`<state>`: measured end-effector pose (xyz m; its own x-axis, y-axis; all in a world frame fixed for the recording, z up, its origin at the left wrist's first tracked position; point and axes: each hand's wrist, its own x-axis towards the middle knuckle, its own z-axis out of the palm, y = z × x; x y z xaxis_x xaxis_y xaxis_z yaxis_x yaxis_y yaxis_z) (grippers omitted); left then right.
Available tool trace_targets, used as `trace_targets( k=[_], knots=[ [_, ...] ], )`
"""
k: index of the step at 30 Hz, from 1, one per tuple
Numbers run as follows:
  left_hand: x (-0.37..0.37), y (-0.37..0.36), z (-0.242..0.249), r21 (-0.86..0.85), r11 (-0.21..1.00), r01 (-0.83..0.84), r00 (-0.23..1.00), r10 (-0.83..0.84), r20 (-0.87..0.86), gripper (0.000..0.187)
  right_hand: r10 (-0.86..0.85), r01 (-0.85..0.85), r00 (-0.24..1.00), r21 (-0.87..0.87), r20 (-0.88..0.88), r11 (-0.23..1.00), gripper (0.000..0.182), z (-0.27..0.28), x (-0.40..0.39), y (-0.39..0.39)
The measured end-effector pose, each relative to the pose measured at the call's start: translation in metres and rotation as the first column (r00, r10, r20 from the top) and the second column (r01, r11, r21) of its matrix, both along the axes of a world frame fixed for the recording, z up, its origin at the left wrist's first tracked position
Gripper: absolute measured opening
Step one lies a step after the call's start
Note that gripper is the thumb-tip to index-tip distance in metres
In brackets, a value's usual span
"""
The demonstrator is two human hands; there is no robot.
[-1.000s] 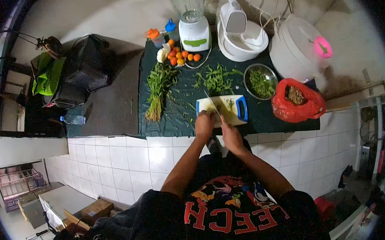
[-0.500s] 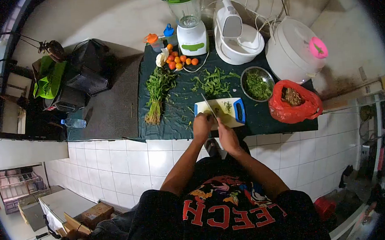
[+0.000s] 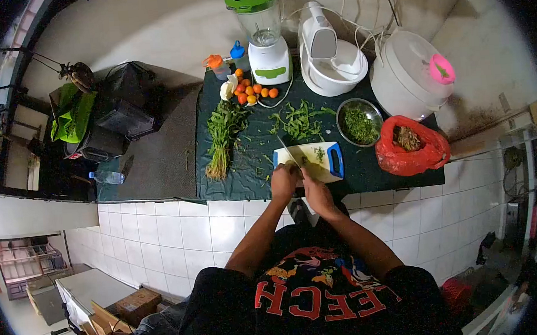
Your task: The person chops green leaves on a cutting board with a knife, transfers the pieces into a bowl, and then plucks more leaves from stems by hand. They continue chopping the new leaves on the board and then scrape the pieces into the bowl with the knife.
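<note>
A white cutting board [image 3: 323, 154] with a blue handle lies on a dark green cloth [image 3: 244, 175] at the counter's front edge. My left hand [image 3: 283, 179] is curled at the board's near left corner, apparently on green stems, though they are mostly hidden. My right hand [image 3: 315, 191] sits just beside it and grips a knife [image 3: 288, 151] whose blade points away over the board. Small chopped green bits lie on the board.
A leafy bundle [image 3: 222, 133] and loose greens [image 3: 299, 120] lie behind the board. A metal bowl [image 3: 359, 122] of chopped greens and a red bag [image 3: 410, 148] sit at right. Blender [image 3: 262, 31], mixer [image 3: 329, 51], white lidded pot [image 3: 408, 73] and small tomatoes [image 3: 251, 91] line the back.
Both hands stay at the board's near left corner. The knife blade has shifted slightly left and nearer across the frames, and the view has drifted a little.
</note>
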<state>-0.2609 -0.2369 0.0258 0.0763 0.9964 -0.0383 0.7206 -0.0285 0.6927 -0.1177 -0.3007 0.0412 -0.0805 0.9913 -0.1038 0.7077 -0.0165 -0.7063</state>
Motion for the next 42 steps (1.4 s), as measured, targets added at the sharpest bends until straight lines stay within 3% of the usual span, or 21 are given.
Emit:
trace_targets(
  k=[1,2,4,8,11,13,15,18,20,21,23,25,27,28,29,31,32,35,38,42],
  knots=[
    [-0.001,-0.001,0.006,-0.057,0.998,-0.006,1.0,0.007,0.015,0.019,0.012,-0.006,0.999,0.122,-0.045,0.993,0.063,0.002,0.001,-0.001],
    [-0.002,-0.002,0.005,-0.054,0.999,-0.007,1.0,0.008,0.016,0.019,0.013,-0.007,0.999,0.124,-0.044,0.992,0.063,0.004,0.0,-0.006],
    [-0.004,0.0,-0.008,0.041,0.998,0.046,0.999,-0.046,-0.005,0.017,-0.015,0.019,0.995,-0.036,0.104,0.999,0.054,0.017,-0.004,-0.016],
    [-0.003,-0.006,-0.014,0.073,0.997,0.028,0.998,-0.032,0.055,0.017,-0.015,0.018,0.993,-0.025,0.116,1.0,0.055,0.003,-0.005,-0.019],
    [0.001,-0.006,-0.008,0.13,0.992,-0.005,0.998,-0.004,0.066,0.018,-0.034,0.015,0.984,0.109,0.177,0.994,0.055,-0.015,-0.004,-0.011],
    [0.0,-0.007,-0.007,0.089,0.996,-0.004,0.992,-0.008,0.13,0.019,-0.029,0.031,0.994,-0.017,0.108,0.999,0.066,0.001,-0.005,-0.005],
    [-0.004,-0.007,-0.012,0.115,0.993,0.024,0.99,-0.04,0.137,0.019,-0.059,0.066,0.996,-0.106,0.074,0.992,0.058,0.024,-0.005,-0.003],
    [-0.003,-0.007,-0.011,0.085,0.996,0.012,0.98,-0.029,0.197,0.019,-0.141,0.144,0.99,0.143,-0.027,0.979,0.046,0.037,0.0,0.002],
    [0.0,-0.005,0.018,-0.222,0.974,-0.032,0.984,0.069,0.162,0.02,-0.142,0.143,0.99,0.177,-0.02,0.974,0.046,0.045,0.006,0.001],
    [0.001,-0.004,0.013,-0.22,0.975,-0.023,0.984,0.061,0.166,0.02,-0.139,0.137,0.99,0.212,-0.007,0.968,0.045,0.052,0.01,0.001],
    [0.0,-0.007,-0.005,-0.014,1.0,-0.022,0.957,0.025,0.29,0.02,-0.152,0.134,0.985,0.195,0.085,0.972,0.044,0.063,0.016,-0.003],
    [0.001,-0.002,0.006,-0.019,1.0,0.0,0.944,0.006,0.33,0.022,-0.102,0.085,0.953,0.07,0.287,0.994,0.042,0.072,0.024,0.001],
    [-0.001,-0.008,0.021,0.196,0.978,0.077,0.986,-0.103,0.129,0.028,-0.109,0.077,0.952,0.118,0.288,0.99,0.041,0.064,0.031,-0.001],
    [-0.003,-0.013,0.05,0.137,0.975,0.178,0.984,-0.179,-0.003,0.04,-0.119,0.073,0.952,0.168,0.282,0.983,0.04,0.058,0.033,-0.007],
    [-0.005,-0.018,0.053,0.134,0.974,0.183,0.983,-0.184,-0.004,0.04,-0.124,0.079,0.952,0.165,0.281,0.983,0.04,0.053,0.035,-0.012],
    [-0.009,-0.014,0.062,0.213,0.813,0.542,0.806,-0.431,-0.406,0.049,-0.095,0.043,0.942,0.164,0.322,0.985,0.037,0.049,0.04,-0.013],
    [-0.009,-0.015,0.066,0.149,0.746,0.649,0.674,-0.473,-0.567,0.059,-0.079,0.016,0.945,0.195,0.318,0.981,0.038,0.048,0.043,-0.015],
    [-0.007,-0.01,0.05,0.218,0.644,0.734,0.642,-0.552,-0.532,0.064,-0.045,-0.019,0.913,0.154,0.405,0.988,0.036,0.052,0.045,-0.019],
    [-0.004,0.002,0.025,0.169,0.624,0.763,0.59,-0.567,-0.575,0.068,-0.018,-0.058,0.925,0.188,0.38,0.981,0.035,0.054,0.052,-0.023],
    [0.002,0.016,0.043,0.268,0.554,0.788,0.589,-0.551,-0.591,0.063,0.021,-0.081,0.93,0.149,0.366,0.986,0.034,0.055,0.058,-0.03]
  ],
)
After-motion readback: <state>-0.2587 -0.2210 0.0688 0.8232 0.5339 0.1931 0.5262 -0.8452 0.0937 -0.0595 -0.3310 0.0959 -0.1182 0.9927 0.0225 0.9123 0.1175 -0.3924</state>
